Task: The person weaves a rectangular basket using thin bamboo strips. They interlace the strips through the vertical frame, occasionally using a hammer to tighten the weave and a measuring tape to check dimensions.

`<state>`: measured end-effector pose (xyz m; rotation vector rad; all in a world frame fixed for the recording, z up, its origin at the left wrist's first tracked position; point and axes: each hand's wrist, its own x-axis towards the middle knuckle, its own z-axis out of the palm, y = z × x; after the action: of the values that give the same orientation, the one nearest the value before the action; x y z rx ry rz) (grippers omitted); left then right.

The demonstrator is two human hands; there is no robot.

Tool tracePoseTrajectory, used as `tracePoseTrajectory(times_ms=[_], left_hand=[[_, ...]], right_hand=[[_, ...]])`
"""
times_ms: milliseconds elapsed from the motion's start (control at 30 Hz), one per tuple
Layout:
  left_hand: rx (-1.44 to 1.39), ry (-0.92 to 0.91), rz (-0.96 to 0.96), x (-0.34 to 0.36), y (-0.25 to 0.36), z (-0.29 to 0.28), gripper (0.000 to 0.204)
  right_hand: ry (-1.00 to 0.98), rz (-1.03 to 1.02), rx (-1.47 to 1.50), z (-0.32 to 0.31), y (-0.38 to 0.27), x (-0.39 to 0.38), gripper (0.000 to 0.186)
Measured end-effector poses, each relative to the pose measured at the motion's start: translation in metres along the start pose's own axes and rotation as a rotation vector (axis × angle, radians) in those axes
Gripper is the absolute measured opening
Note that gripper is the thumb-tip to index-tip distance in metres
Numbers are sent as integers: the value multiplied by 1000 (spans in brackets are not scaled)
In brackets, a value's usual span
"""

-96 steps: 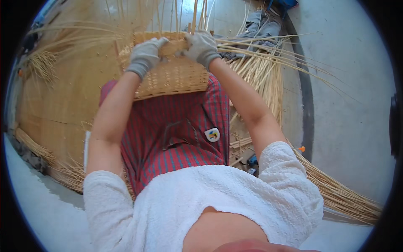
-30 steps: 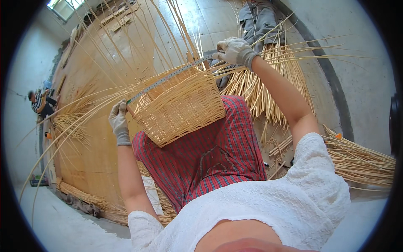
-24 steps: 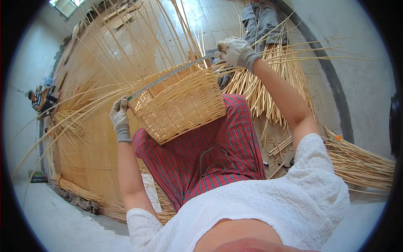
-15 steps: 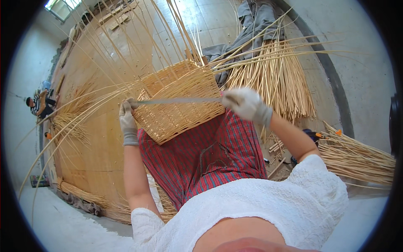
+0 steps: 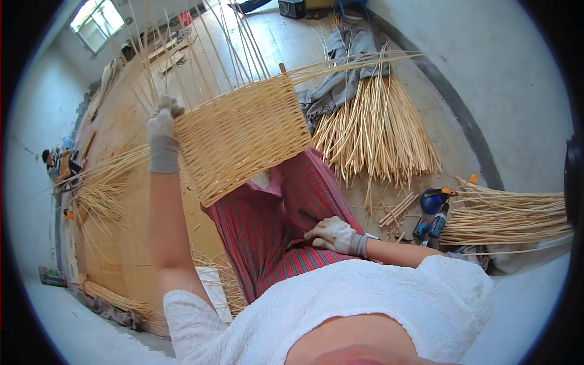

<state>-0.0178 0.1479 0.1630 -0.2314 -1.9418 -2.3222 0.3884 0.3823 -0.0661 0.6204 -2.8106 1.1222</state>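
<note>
On the lap, over the red striped skirt (image 5: 286, 213), wicker basket (image 5: 243, 137) is tilted; left hand (image 5: 162, 125) gloved, clamped on its rim w/ loose stakes. Right hand (image 5: 334, 236) rests flat on thigh, holding nothing.

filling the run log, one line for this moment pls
left hand: grips rim of half-woven wicker basket | right hand: rests on striped-trousered thigh, empty | basket: on lap, tilted

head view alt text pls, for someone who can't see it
A gloved left hand holds up a half-woven wicker basket over the person's lap, while the gloved right hand rests on striped red trousers. Cane bundles lie on the floor.
</note>
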Motion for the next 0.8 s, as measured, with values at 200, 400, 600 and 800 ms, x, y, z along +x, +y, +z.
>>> tracePoseTrajectory(times_ms=[200, 400, 600, 800], left_hand=[[58, -258, 13, -89, 17, 32, 31], [210, -650, -62, -181, 35, 48, 24], [159, -784, 326, -258, -29, 73, 23], [370, -646, 214, -301, -6, 74, 30]], right_hand=[[165, 11, 223, -30, -22, 8, 18], [753, 103, 52, -127, 13, 95, 20], [1395, 214, 39, -273, 123, 238, 20], [1301, 255, -15, -279, 143, 262, 20]])
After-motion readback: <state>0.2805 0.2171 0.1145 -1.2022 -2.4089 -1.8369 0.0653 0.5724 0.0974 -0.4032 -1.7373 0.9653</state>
